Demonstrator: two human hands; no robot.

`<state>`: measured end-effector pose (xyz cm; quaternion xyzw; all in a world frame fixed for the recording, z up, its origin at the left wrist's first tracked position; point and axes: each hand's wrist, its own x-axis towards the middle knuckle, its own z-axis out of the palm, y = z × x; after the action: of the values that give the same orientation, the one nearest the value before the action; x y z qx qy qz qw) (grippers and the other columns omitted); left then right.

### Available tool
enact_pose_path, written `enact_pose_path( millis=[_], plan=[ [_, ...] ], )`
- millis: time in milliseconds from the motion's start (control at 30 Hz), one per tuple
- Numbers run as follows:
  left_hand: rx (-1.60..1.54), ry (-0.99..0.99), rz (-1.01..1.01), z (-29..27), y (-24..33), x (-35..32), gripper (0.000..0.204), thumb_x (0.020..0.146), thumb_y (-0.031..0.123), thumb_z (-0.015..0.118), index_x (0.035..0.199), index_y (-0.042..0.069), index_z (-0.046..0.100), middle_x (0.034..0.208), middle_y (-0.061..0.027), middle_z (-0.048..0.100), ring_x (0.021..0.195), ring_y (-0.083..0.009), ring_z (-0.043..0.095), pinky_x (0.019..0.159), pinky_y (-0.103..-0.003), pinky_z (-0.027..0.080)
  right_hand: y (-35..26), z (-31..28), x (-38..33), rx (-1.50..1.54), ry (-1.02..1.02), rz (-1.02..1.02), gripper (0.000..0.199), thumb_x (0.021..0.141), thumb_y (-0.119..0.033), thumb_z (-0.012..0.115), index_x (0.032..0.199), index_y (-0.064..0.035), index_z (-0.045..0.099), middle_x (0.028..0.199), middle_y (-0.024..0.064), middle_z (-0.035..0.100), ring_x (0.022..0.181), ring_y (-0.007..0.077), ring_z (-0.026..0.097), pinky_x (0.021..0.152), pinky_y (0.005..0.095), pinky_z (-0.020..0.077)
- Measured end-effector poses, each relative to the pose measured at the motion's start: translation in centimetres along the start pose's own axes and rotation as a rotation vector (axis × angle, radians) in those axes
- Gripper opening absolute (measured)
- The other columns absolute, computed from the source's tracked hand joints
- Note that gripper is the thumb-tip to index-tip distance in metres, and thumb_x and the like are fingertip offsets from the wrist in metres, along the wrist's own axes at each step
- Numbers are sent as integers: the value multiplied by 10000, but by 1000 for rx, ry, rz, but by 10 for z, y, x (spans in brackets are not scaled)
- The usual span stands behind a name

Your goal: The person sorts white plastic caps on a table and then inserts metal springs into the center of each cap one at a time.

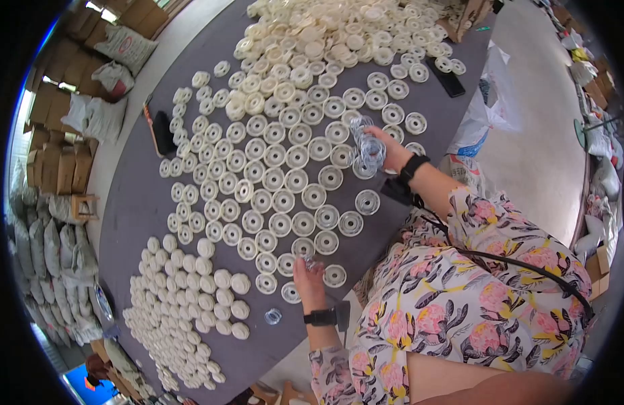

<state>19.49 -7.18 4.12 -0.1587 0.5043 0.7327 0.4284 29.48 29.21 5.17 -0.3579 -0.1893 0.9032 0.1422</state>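
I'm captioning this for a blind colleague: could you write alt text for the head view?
A person's right hand holds silvery wire rings above white round discs spread across a grey table; the left hand is lower, over the discs. White round pieces sit packed together at lower left, and a heap of cream pieces lies at the top.

bare counter runs along the left side, between the edge and the pale discs, and opens again between the cream caps and the near edge, with 1 small bundle of wire rings lying there. the discs crowd the middle, leaving slim gaps. a heap of pale parts blocks the upper end; the caps fill the lower left. 1 dark flat block and 1 black tool obstruct opposite edges.
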Motion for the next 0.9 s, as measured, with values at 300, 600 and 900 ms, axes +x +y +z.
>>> enact_pose_path(
  millis=[300, 600, 900],
  plan=[
    [103, 41, 18, 61, -27, 6, 239, 895, 266, 530, 1032, 79, 473, 881, -99, 602, 759, -235, 621, 571, -289, 492, -159, -11, 105, -169, 428, -223, 424, 803, -366, 588, 1092, -67, 499, 1033, 104, 592, 908, 231, 593, 777, 401, 481],
    [77, 60, -3, 89, -43, 13, 291, 882, 158, 547, 1107, 33, 411, 968, -99, 547, 781, -226, 613, 545, -262, 469, -220, 36, 126, -382, 515, -81, 725, 803, -344, 528, 1390, -98, 182, 1441, 185, 160, 1296, 390, 226, 960, 566, 315],
    [116, 78, 36, 90, -42, 10, 309, 864, 124, 564, 1116, 15, 423, 950, -92, 534, 762, -219, 611, 534, -243, 470, -218, 38, 118, -1384, 369, -184, 521, 776, -176, 521, 1259, -27, 399, 1203, 220, 507, 1051, 366, 533, 792, 504, 483]
  ],
)
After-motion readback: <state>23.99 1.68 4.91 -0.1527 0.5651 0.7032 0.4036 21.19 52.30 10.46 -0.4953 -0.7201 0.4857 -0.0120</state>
